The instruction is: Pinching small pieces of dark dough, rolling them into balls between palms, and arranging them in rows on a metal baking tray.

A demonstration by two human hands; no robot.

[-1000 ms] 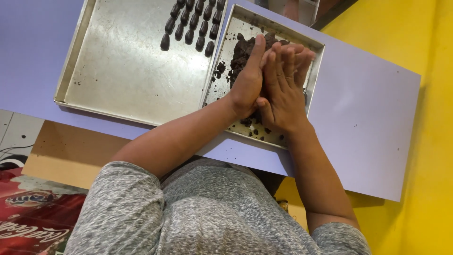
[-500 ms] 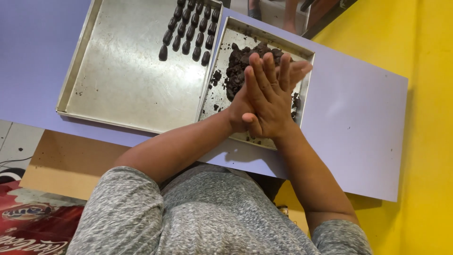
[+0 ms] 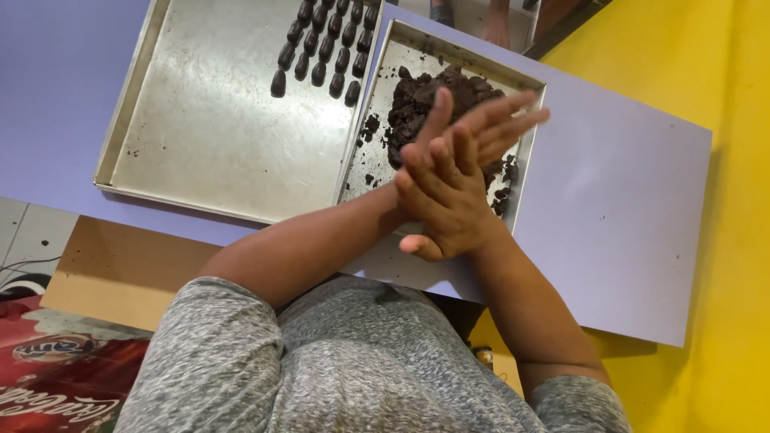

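Pressed palm to palm at frame centre: right hand (image 3: 449, 204) on top, left hand (image 3: 469, 128) beneath, fingers of both spread flat and extended toward the upper right of the frame. Grip flat rather than curled; whatever sits between the palms hidden, so impossible to tell what is held, or which way it points.

Just behind the hands, toward the top of the frame: dark dough mound (image 3: 425, 100), heaped in the upper part of the small metal tray (image 3: 377, 120), with loose crumbs scattered lower down. Tray's long axis running from upper centre down toward the middle of the frame.

Touching its left edge: large metal tray (image 3: 200, 144), mostly bare, bearing rows of shaped dark pieces (image 3: 325, 44) at its upper right corner, each oval piece lengthwise up and slightly right.

Under both trays: lilac worktop (image 3: 626, 224), ending at a yellow floor (image 3: 722, 120) on the right. Lower frame: grey marled sleeves, brown board at lower left.
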